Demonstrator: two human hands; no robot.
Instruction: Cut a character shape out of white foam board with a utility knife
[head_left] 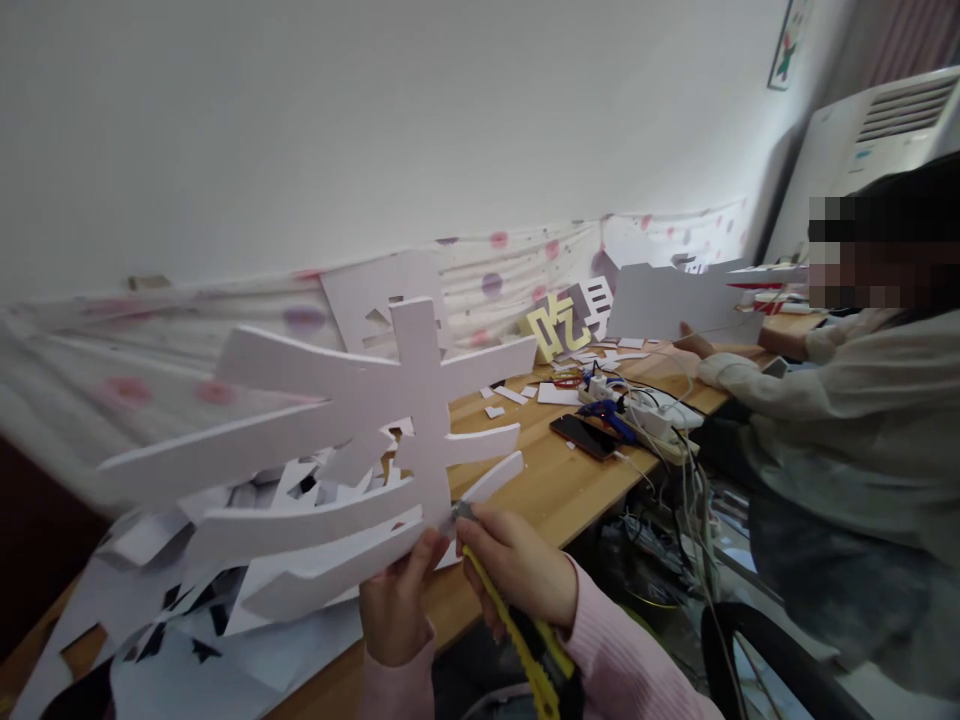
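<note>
From where I stood, the white cut-out character (pixel 421 390) was held upright over the near part of the wooden table (pixel 555 510), its left strokes reaching out above heaped white scraps (pixel 247 650). The left hand (pixel 399 592) pinched the foot of its stem; the right hand (pixel 521 565) was wrapped round a yellow cutter (pixel 529 650), tip at the stem's lower right edge, though I couldn't tell whether it touched. Wood showed between the right-hand strokes and a phone (pixel 585 437) near the table's front edge, just beside a crowded power strip (pixel 660 415).

Pale wall (pixel 375 130) behind a wooden table (pixel 547 480)
</note>
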